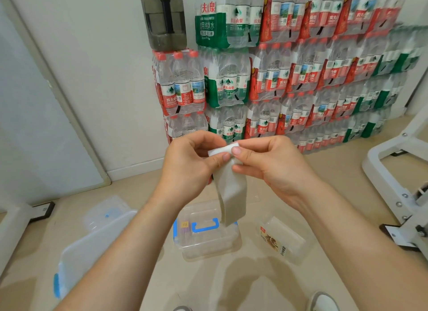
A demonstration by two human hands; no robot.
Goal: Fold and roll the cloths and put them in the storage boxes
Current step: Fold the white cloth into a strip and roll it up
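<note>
Nearest the camera, the toes of two shoes (323, 301) are showing at the bottom edge, and a white lid with blue clips (92, 248) is lying on the floor (231, 283) at the lower left. Just beyond it, a clear storage box (208, 243) with a blue handle is sitting in the middle of the floor, with a smaller clear box bearing a printed label (283, 240) to its right and another clear lid (106, 212) to its left.

Above the boxes, two bare forearms are reaching forward. The left hand (187, 164) and the right hand (275, 164) are meeting in the air, each pinching the top edge of a pale grey cloth (231, 192) between thumb and fingers. The cloth is folded into a narrow strip and is hanging straight down from the fingertips, its lower end dangling over the middle box without touching it.

At the right a white metal frame (393, 171) is standing on the floor. Farthest back, shrink-wrapped packs of water bottles (289, 79) are stacked against the wall, with a large dark jug (164, 18) resting on the leftmost stack
</note>
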